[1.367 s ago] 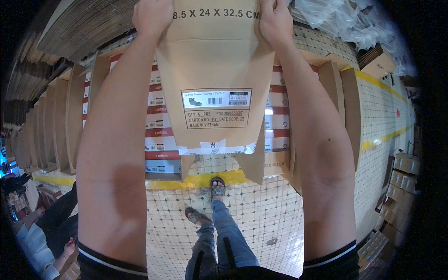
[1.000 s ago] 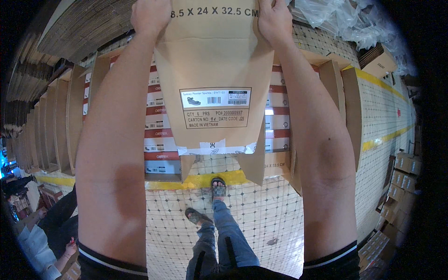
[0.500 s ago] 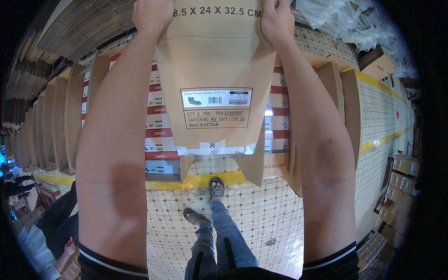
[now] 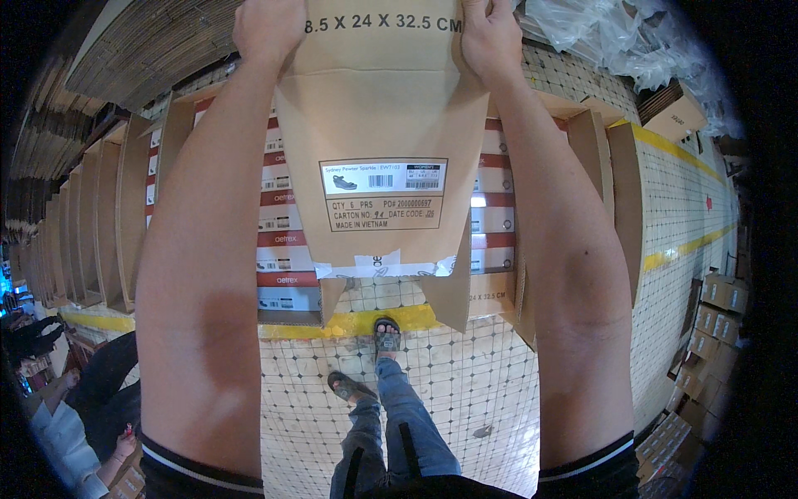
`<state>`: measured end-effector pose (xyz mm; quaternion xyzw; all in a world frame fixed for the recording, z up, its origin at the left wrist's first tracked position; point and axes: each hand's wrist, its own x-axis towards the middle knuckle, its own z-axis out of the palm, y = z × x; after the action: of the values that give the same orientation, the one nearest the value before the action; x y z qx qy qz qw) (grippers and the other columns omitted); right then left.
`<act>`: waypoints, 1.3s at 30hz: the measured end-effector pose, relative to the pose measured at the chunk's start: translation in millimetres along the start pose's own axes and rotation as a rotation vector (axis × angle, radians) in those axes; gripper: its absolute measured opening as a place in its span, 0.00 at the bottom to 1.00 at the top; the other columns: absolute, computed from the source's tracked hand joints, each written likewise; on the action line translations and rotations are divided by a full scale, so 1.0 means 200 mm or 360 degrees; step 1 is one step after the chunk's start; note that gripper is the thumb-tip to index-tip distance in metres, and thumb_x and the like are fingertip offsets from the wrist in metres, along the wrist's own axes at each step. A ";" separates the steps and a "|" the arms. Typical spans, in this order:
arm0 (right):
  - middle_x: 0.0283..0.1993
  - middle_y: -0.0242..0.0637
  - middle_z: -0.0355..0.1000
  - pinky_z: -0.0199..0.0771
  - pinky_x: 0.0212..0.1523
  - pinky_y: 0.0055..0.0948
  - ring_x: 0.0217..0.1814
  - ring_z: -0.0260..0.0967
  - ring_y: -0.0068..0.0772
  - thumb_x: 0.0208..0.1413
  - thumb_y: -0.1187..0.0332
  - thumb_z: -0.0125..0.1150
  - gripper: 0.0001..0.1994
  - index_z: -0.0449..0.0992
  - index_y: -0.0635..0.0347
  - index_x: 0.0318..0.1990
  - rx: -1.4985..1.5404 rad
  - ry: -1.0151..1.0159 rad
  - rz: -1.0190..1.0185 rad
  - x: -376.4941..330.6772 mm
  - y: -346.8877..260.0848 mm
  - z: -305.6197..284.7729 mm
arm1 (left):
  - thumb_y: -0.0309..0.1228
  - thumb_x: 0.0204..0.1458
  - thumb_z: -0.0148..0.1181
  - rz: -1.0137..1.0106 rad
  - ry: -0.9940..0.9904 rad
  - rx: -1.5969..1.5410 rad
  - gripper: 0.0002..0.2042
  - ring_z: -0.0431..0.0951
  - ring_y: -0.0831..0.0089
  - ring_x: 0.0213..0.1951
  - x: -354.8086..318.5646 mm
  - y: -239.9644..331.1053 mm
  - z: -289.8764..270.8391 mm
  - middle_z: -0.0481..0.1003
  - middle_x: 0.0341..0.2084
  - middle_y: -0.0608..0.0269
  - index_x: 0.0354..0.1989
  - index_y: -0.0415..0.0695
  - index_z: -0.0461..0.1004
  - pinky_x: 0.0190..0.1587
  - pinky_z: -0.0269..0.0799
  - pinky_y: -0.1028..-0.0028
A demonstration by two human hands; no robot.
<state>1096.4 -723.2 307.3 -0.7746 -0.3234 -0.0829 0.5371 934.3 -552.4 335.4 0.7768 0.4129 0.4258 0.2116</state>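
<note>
I hold a brown cardboard carton [image 4: 378,108] raised in front of me, its labelled side facing me and its bottom flaps hanging loose. My left hand [image 4: 268,29] grips its upper left edge. My right hand [image 4: 490,37] grips the upper right edge. Both forearms stretch up from the lower edge of the picture. A white label with a barcode sits in the middle of the carton's face. Behind the carton lies an open carton [image 4: 283,241] filled with stacked red and white shoe boxes.
A row of open cardboard cartons [image 4: 100,224] stands at the left. A yellow floor line [image 4: 349,323] runs under them on the tiled floor. My legs and sandalled feet [image 4: 378,366] are below. Small boxes [image 4: 715,316] are stacked at the right; another person [image 4: 75,416] crouches lower left.
The carton and both hands have hardly moved; the view shifted very slightly.
</note>
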 end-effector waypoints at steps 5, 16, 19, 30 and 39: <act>0.53 0.60 0.70 0.65 0.57 0.44 0.59 0.66 0.59 0.64 0.44 0.45 0.29 0.68 0.63 0.57 -0.0029 0.0010 -0.0010 0.00 -0.01 -0.01 | 0.53 0.61 0.44 0.0017 0.0007 -0.0035 0.26 0.76 0.42 0.44 0.00 0.00 0.00 0.77 0.35 0.39 0.34 0.38 0.74 0.46 0.69 0.54; 0.48 0.57 0.72 0.66 0.54 0.44 0.54 0.68 0.58 0.64 0.48 0.47 0.25 0.71 0.65 0.50 0.0109 0.0024 -0.0183 0.00 0.00 -0.02 | 0.52 0.61 0.43 0.0207 0.0031 -0.0033 0.26 0.74 0.40 0.45 0.00 -0.02 0.00 0.76 0.36 0.38 0.35 0.36 0.74 0.46 0.68 0.53; 0.50 0.57 0.72 0.66 0.55 0.43 0.56 0.67 0.58 0.64 0.48 0.46 0.25 0.71 0.64 0.51 0.0124 0.0003 -0.0175 -0.01 0.02 -0.01 | 0.51 0.61 0.43 0.0136 0.0014 -0.0036 0.26 0.74 0.41 0.44 -0.01 -0.02 0.00 0.76 0.35 0.38 0.34 0.36 0.73 0.46 0.68 0.54; 0.57 0.54 0.68 0.63 0.60 0.42 0.60 0.64 0.55 0.64 0.46 0.47 0.29 0.66 0.64 0.59 0.0023 -0.0029 -0.0069 -0.16 0.16 0.04 | 0.49 0.62 0.44 0.0064 -0.0090 -0.0060 0.24 0.76 0.44 0.43 -0.14 -0.16 0.04 0.76 0.35 0.41 0.34 0.38 0.75 0.45 0.69 0.56; 0.66 0.55 0.56 0.52 0.68 0.42 0.69 0.55 0.49 0.66 0.64 0.43 0.27 0.52 0.71 0.68 -0.0035 -0.0592 0.0580 -1.96 0.27 -0.37 | 0.26 0.59 0.54 -0.0444 -0.0709 -0.0386 0.10 0.70 0.47 0.56 -1.81 -0.73 -0.54 0.70 0.53 0.40 0.46 0.33 0.71 0.58 0.64 0.60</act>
<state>840.3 -960.9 108.6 -0.8278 -0.2707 0.1557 0.4661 669.8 -769.4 118.7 0.7559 0.4052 0.2578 0.4449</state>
